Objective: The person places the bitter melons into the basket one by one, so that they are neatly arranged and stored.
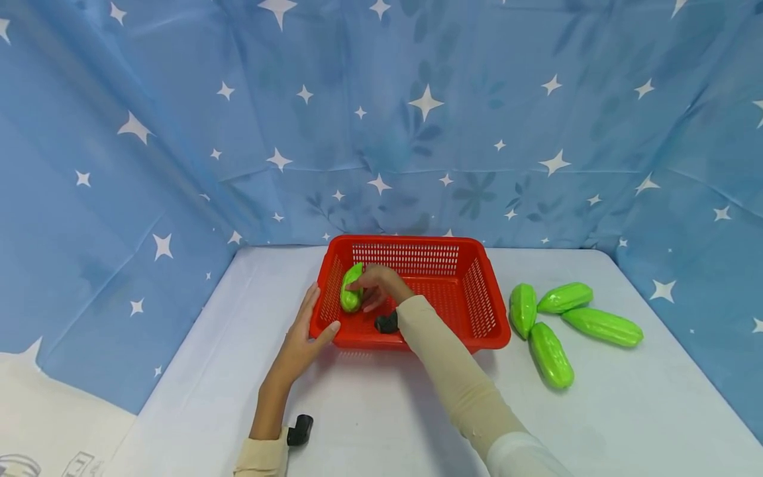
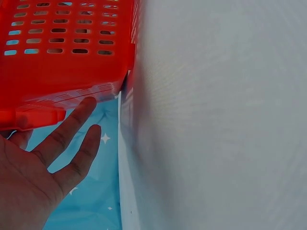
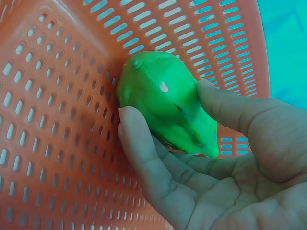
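Note:
A red slotted plastic basket stands on the white table. Inside its left end is a glossy green ridged fruit or vegetable, its exact kind unclear. My right hand holds this green piece; in the right wrist view the thumb and fingers curl round its sides, and its rounded end faces the slotted wall. At the basket's left front corner, my left hand rests against the rim with thumb and fingers spread. The left wrist view shows those fingers extended by the basket's outside.
To the right of the basket lie several similar green ridged pieces, among them an upright one and a front one. A blue star-patterned curtain hangs behind the white table. Dark wrist devices sit on both arms.

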Demonstrator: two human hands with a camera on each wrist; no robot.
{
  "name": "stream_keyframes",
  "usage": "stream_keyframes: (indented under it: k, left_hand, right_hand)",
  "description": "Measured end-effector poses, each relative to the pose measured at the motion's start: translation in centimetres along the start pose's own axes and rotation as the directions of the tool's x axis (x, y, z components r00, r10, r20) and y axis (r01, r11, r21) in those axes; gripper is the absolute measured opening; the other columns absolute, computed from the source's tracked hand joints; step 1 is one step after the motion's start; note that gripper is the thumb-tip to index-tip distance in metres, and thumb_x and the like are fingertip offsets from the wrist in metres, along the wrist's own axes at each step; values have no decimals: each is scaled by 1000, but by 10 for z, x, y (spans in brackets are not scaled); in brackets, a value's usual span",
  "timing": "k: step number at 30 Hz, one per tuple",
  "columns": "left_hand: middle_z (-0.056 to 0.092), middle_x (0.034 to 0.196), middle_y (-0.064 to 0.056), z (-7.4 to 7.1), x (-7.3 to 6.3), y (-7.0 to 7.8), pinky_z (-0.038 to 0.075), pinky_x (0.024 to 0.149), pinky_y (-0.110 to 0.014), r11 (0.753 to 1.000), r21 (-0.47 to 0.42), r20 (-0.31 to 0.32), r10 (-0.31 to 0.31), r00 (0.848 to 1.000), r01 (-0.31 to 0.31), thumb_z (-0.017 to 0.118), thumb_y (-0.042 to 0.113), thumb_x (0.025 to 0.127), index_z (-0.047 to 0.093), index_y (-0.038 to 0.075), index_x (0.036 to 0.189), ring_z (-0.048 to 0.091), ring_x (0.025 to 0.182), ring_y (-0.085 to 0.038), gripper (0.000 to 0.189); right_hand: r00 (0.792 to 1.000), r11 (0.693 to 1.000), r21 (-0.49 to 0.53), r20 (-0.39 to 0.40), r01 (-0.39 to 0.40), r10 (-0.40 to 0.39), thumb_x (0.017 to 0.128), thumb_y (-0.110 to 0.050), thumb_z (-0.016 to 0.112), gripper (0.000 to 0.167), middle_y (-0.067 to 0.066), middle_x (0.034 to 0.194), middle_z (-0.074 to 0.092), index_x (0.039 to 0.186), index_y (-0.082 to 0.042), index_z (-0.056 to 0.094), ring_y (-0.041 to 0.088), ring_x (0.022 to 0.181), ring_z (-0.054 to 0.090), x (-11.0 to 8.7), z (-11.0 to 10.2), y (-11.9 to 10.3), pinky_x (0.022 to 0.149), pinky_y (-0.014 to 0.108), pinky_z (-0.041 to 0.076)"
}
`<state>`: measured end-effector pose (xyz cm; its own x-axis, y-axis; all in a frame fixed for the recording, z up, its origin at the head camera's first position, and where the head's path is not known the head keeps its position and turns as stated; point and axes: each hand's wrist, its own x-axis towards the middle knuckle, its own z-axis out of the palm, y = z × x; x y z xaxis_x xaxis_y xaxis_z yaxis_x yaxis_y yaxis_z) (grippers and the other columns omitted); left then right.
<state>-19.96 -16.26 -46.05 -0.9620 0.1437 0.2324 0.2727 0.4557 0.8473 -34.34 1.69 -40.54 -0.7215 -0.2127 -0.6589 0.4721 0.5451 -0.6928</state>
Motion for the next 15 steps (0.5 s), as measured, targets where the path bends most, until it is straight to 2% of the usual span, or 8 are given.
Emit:
stream_keyframes:
  k: [2,7,9,15]
  left_hand:
    - [10,165,6,0,0,2,34,111,-58,1000,-2,5,-4,1000,4,64,38,92,15,21,158,19,151,-28,84]
    - [12,165,-5,-7,-5,31,33,111,-58,1000,-4,24,-16,1000,16,64,32,93,17,10,157,20,150,-32,83]
    - [12,165,-7,-9,-6,38,34,111,-57,1000,-3,23,-15,1000,16,64,31,93,18,7,156,21,150,-32,82]
    - [10,165,3,-1,1,3,34,111,-57,1000,-2,0,-5,1000,5,65,35,92,16,19,158,19,151,-29,84]
  right_hand:
    - [1000,1000,5,-3,1,-1,90,-23,71,38,19,104,65,114,-2,51,32,84,69,0,-1,0,71,39,61]
    - [1000,1000,-16,-1,14,-14,90,-26,71,38,20,103,65,113,-3,49,32,82,70,-1,-2,0,70,38,61]
    - [1000,1000,-26,3,15,-15,90,-27,70,38,21,105,66,112,-4,49,31,81,70,-2,-2,0,71,38,61]
    - [1000,1000,-19,20,-6,7,91,-27,69,35,20,106,65,111,-4,53,31,84,71,-2,-3,1,72,38,61]
